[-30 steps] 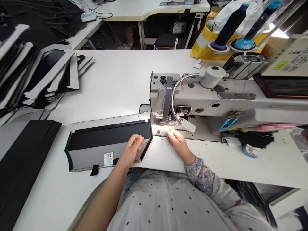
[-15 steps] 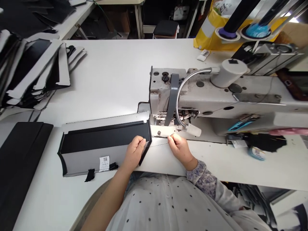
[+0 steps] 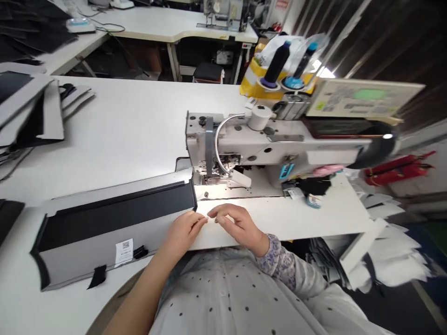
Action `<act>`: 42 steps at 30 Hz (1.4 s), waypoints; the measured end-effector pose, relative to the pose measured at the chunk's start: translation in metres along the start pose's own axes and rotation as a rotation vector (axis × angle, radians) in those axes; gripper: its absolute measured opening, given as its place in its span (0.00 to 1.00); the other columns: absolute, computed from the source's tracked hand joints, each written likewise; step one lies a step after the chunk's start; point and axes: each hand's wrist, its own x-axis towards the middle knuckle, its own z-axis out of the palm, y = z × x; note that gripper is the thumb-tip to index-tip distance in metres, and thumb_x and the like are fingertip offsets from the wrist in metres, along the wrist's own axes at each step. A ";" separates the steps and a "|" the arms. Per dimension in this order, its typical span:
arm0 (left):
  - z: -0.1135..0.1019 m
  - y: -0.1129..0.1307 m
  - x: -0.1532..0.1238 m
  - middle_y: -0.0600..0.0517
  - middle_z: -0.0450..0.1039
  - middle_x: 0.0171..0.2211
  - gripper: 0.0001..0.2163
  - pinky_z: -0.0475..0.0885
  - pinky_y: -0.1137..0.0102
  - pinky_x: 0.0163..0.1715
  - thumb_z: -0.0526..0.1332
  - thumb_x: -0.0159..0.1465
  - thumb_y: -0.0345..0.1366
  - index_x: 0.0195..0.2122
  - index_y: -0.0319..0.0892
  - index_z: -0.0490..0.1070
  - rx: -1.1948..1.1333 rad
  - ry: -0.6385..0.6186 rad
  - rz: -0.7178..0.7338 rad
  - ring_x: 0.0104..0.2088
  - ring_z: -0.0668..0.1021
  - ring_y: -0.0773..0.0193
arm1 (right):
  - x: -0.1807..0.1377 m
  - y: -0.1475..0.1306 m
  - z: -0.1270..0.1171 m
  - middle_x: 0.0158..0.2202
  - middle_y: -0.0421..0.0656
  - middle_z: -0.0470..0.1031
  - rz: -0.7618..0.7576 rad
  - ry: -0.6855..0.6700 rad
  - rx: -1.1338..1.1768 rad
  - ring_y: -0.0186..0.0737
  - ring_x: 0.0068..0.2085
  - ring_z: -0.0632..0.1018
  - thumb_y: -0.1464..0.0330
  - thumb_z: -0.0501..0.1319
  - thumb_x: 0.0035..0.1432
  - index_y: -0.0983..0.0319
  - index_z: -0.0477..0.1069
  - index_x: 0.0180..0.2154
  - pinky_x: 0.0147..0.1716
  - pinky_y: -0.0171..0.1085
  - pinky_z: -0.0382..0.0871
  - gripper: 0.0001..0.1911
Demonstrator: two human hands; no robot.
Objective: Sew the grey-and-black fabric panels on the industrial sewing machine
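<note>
At the sewing counter (image 3: pixel 139 139): a grey-and-black panel (image 3: pixel 84 260) lies flat, running from the near left toward an industrial sewing machine (image 3: pixel 244 139). Its far end stops just beside the needle area (image 3: pixel 218 174).

Left hand (image 3: pixel 183 231): half closed, fingers (image 3: pixel 197 219) curled at the panel's near corner. It touches the panel, but I cannot tell whether it grips it.

Right hand (image 3: pixel 237 224): off the panel, over the bare counter, fingers bunched with the thumb meeting them. Nothing held shows, though a fine thread would be too small to tell. It sits just beside the left hand.

Panel so far: a black band (image 3: pixel 111 216) runs along its length. A QR-code label (image 3: pixel 124 251) and a black tab (image 3: pixel 98 277) sit near its front edge. Whether a fresh seam is in it cannot be told from this view.

Left to handle: a stack of similar panels (image 3: pixel 31 111) lies at the counter's far left, away from the machine, and a dark piece (image 3: pixel 9 216) lies at the left edge.

Around the machine: a gooseneck lamp (image 3: pixel 218 144) lights the bed, and thread cones (image 3: pixel 275 65) stand behind it.
</note>
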 end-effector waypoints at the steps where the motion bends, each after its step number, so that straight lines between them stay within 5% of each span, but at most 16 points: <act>1: -0.001 0.003 -0.005 0.52 0.72 0.30 0.15 0.66 0.69 0.35 0.52 0.65 0.47 0.31 0.45 0.72 -0.034 0.031 0.003 0.33 0.73 0.60 | -0.006 0.000 -0.009 0.41 0.46 0.76 -0.033 0.128 -0.064 0.40 0.44 0.76 0.61 0.53 0.65 0.58 0.70 0.35 0.47 0.41 0.69 0.11; 4: -0.003 0.003 -0.023 0.52 0.70 0.29 0.16 0.67 0.69 0.34 0.51 0.66 0.49 0.30 0.45 0.70 -0.233 0.158 -0.089 0.31 0.72 0.61 | -0.020 0.016 -0.045 0.49 0.50 0.72 -0.047 0.740 -0.354 0.44 0.52 0.73 0.62 0.57 0.63 0.59 0.68 0.43 0.53 0.47 0.66 0.10; 7: -0.001 -0.005 -0.043 0.53 0.66 0.26 0.17 0.67 0.69 0.33 0.53 0.65 0.51 0.28 0.44 0.67 -0.547 0.275 -0.162 0.29 0.69 0.64 | -0.018 0.040 -0.081 0.55 0.54 0.67 0.054 0.917 -0.474 0.45 0.54 0.72 0.59 0.60 0.59 0.61 0.61 0.56 0.53 0.47 0.66 0.26; 10: 0.003 -0.012 -0.060 0.53 0.62 0.25 0.19 0.67 0.70 0.30 0.55 0.64 0.53 0.26 0.43 0.64 -0.817 0.409 -0.194 0.28 0.68 0.66 | -0.002 0.051 -0.101 0.49 0.53 0.73 0.181 0.814 -0.468 0.46 0.48 0.76 0.55 0.60 0.57 0.63 0.62 0.56 0.48 0.46 0.70 0.29; 15: 0.005 -0.017 -0.084 0.54 0.60 0.25 0.19 0.67 0.71 0.28 0.59 0.61 0.54 0.26 0.42 0.64 -0.945 0.495 -0.278 0.28 0.67 0.67 | 0.009 0.057 -0.108 0.28 0.44 0.75 0.365 0.767 -0.176 0.42 0.33 0.77 0.51 0.65 0.48 0.63 0.70 0.34 0.37 0.43 0.72 0.22; 17: 0.006 -0.019 -0.091 0.54 0.60 0.24 0.19 0.67 0.71 0.28 0.59 0.61 0.53 0.26 0.41 0.64 -0.974 0.493 -0.292 0.28 0.67 0.67 | -0.004 0.057 -0.104 0.28 0.43 0.75 0.392 0.588 0.052 0.41 0.33 0.77 0.52 0.66 0.47 0.62 0.70 0.34 0.36 0.42 0.73 0.21; 20: 0.009 -0.022 -0.097 0.54 0.61 0.25 0.19 0.67 0.71 0.29 0.57 0.62 0.53 0.26 0.41 0.64 -0.959 0.454 -0.317 0.28 0.68 0.67 | -0.035 0.048 -0.084 0.30 0.44 0.77 0.501 0.115 0.113 0.41 0.30 0.77 0.53 0.64 0.52 0.62 0.71 0.43 0.29 0.40 0.72 0.23; 23: 0.009 -0.024 -0.099 0.53 0.62 0.26 0.20 0.68 0.70 0.31 0.54 0.64 0.54 0.26 0.42 0.64 -0.890 0.415 -0.339 0.29 0.68 0.65 | -0.054 0.025 -0.048 0.35 0.44 0.77 0.367 -0.193 -0.227 0.39 0.30 0.75 0.55 0.55 0.62 0.58 0.71 0.50 0.28 0.38 0.69 0.20; 28: 0.007 -0.024 -0.100 0.52 0.64 0.26 0.19 0.68 0.69 0.33 0.54 0.64 0.53 0.27 0.42 0.65 -0.868 0.426 -0.315 0.30 0.69 0.65 | -0.036 -0.008 0.014 0.32 0.44 0.72 -0.039 -0.446 -0.796 0.40 0.31 0.71 0.60 0.55 0.65 0.56 0.68 0.56 0.27 0.36 0.61 0.19; 35: 0.011 -0.016 -0.101 0.51 0.66 0.26 0.19 0.69 0.68 0.34 0.52 0.66 0.52 0.27 0.42 0.67 -0.760 0.383 -0.290 0.30 0.70 0.64 | -0.010 -0.017 0.054 0.33 0.46 0.71 -0.149 -0.553 -0.882 0.42 0.34 0.70 0.62 0.55 0.65 0.57 0.68 0.55 0.29 0.37 0.57 0.18; 37: 0.003 -0.011 -0.105 0.51 0.67 0.26 0.20 0.69 0.68 0.34 0.50 0.67 0.51 0.27 0.43 0.67 -0.715 0.302 -0.270 0.30 0.70 0.64 | -0.012 -0.015 0.052 0.32 0.45 0.72 -0.152 -0.566 -0.823 0.40 0.33 0.70 0.63 0.53 0.67 0.57 0.70 0.52 0.29 0.37 0.57 0.15; 40: -0.024 -0.013 -0.124 0.50 0.70 0.27 0.19 0.70 0.69 0.35 0.51 0.67 0.49 0.29 0.44 0.74 -0.558 -0.110 -0.165 0.30 0.73 0.63 | -0.023 -0.006 0.025 0.32 0.43 0.73 -0.126 -0.582 -0.708 0.39 0.34 0.71 0.63 0.53 0.67 0.55 0.73 0.48 0.30 0.36 0.61 0.13; 42: -0.044 -0.025 -0.140 0.49 0.74 0.32 0.14 0.72 0.68 0.37 0.56 0.64 0.48 0.39 0.48 0.77 -0.352 -0.309 -0.104 0.33 0.76 0.60 | -0.033 0.004 -0.007 0.34 0.43 0.74 -0.088 -0.503 -0.606 0.39 0.34 0.73 0.61 0.55 0.65 0.53 0.72 0.50 0.31 0.35 0.64 0.14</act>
